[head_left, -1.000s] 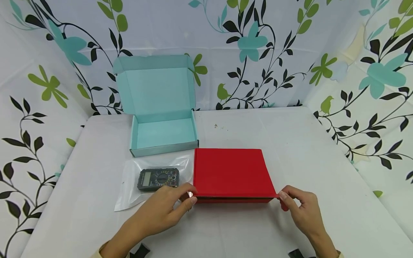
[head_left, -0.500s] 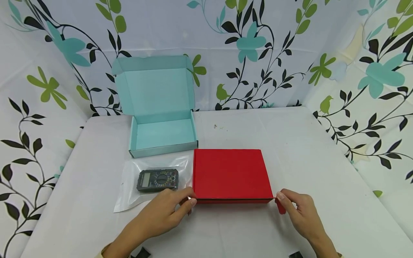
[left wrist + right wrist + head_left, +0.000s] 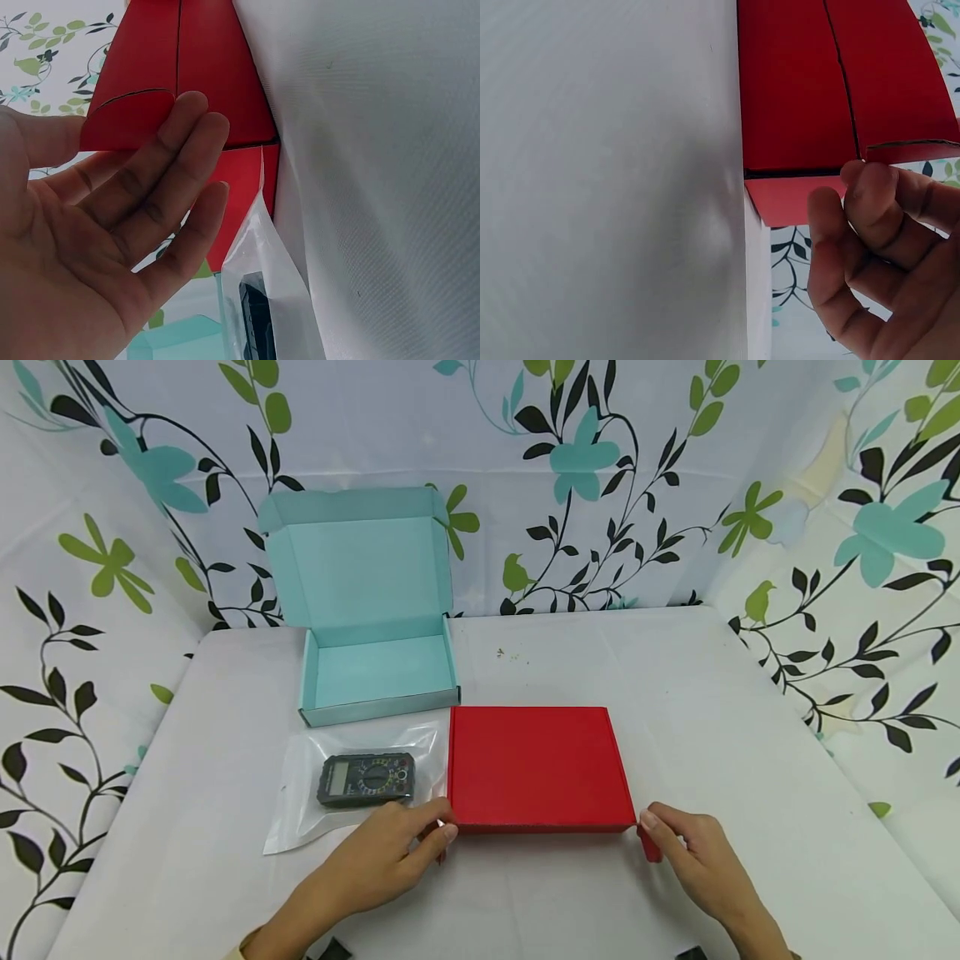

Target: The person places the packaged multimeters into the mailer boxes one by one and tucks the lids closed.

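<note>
A red cardboard box (image 3: pixel 540 768) lies on the white table with its lid down almost flush at the front. At its front left corner my left hand (image 3: pixel 382 856) pinches a lid flap (image 3: pixel 127 116) between thumb and fingers. My right hand (image 3: pixel 697 864) holds the opposite flap (image 3: pixel 649 845), which sticks out at the front right corner. In the right wrist view a thin dark seam runs along the front of the box (image 3: pixel 795 90). What the box contains is hidden.
Left of the red box, a black multimeter (image 3: pixel 367 779) lies on or in a clear plastic bag (image 3: pixel 288 827); I cannot tell which. Behind it stands a teal box (image 3: pixel 382 664) with its lid raised. Patterned curtains (image 3: pixel 637 485) surround the table (image 3: pixel 570 902).
The red lid has come down, and the dark gap along its front edge has narrowed to almost nothing. Both hands have lowered slightly with the flaps; the right has also shifted a little inward.
</note>
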### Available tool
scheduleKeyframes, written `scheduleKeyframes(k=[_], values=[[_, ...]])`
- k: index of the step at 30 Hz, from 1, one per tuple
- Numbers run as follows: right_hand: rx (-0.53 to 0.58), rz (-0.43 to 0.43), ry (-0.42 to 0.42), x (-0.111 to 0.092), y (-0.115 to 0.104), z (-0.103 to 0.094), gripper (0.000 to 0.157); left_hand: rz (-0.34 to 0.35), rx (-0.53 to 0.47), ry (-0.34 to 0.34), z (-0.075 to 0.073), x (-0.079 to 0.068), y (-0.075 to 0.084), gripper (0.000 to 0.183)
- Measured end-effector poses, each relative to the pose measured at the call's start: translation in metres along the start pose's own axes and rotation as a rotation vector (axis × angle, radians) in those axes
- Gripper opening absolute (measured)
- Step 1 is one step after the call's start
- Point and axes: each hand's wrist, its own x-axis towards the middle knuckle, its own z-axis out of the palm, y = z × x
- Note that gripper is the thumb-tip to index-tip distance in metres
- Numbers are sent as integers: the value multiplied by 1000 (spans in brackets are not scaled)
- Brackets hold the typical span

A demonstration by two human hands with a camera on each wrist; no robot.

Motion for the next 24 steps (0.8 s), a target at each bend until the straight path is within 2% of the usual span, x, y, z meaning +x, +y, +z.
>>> scheduleKeyframes(k=[3, 6, 9, 11, 17, 24], values=[[-6, 13, -32, -1, -1, -2, 36, -27, 11, -19, -1, -1, 1, 17], [-9, 48, -72, -2, -3, -4, 30, -106, 32, -59, -2, -4, 6, 15], [-13, 123, -120, -3, -6, -7, 21, -192, 37, -97, -1, -9, 12, 25], [-18, 171, -141, -4, -8, -8, 16, -226, 26, -98, 1, -11, 15, 32], [-23, 247, -156, -5, -9, -6, 4, -244, 5, -34, 9, -14, 17, 28], [-30, 305, -167, -5, -9, -5, 6, -259, 35, -10, 14, -15, 12, 14]])
